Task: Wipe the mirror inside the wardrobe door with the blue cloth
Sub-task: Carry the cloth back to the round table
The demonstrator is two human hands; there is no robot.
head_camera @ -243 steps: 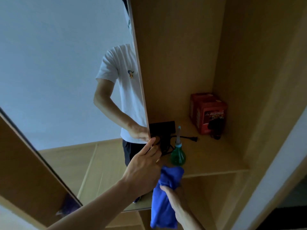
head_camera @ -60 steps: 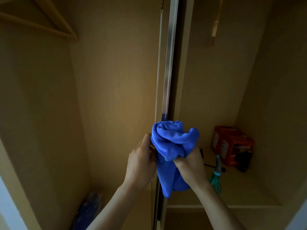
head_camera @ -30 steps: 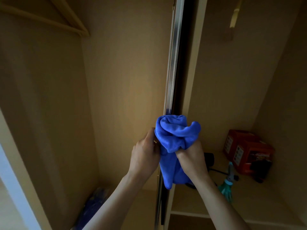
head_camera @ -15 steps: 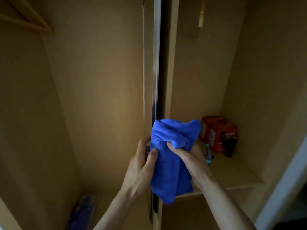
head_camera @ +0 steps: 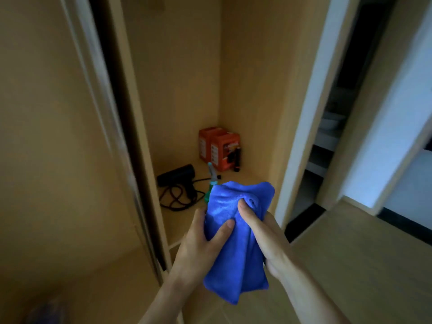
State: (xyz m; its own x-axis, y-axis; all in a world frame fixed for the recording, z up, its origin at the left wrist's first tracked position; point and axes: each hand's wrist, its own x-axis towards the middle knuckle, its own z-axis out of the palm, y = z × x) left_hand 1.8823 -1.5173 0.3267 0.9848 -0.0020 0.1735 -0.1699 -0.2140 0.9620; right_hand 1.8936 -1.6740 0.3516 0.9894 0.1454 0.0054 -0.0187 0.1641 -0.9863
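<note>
Wardrobe shelf [head_camera: 238, 181]: two orange boxes [head_camera: 218, 148], one blue cloth [head_camera: 236, 239].

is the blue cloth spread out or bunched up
Bunched up: the blue cloth is gathered in folds, gripped between the left hand and right hand.

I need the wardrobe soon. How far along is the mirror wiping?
Done: nothing provable; the mirror's cleanliness can't be judged. In hand: the left hand and right hand grip the bunched blue cloth, off the glass. Left: wiping, possibly with the spray bottle.

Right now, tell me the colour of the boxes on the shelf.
Orange-red boxes, with pale labels on their sides; the head view shows them.
</note>
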